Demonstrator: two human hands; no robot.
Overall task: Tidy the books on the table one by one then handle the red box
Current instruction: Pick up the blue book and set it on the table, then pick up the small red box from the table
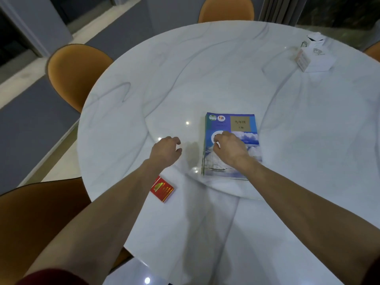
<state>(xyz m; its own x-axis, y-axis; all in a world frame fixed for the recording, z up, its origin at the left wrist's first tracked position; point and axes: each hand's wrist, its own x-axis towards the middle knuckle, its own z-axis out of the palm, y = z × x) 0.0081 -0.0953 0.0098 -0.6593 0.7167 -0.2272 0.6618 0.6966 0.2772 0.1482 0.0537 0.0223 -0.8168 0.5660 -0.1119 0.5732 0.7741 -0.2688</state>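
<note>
The books (231,145) are lying stacked flat on the white table (205,79), blue cover up, near the person's edge, with the right hand (228,146) resting on the top cover, fingers curled and gripping nothing. The left hand (165,152) is hovering just left of the stack, fingers loosely bent and empty. The red box (162,189) is lying flat beside the left forearm, apart from the books; a white box (313,55) is sitting far right

Stack of books (231,145) on table (205,79), under right hand (229,148). Left hand (166,152) just left of stack, over bare tabletop. Box (162,189) nearer, beside left forearm. Tissue box (313,56) far right, behind.
</note>
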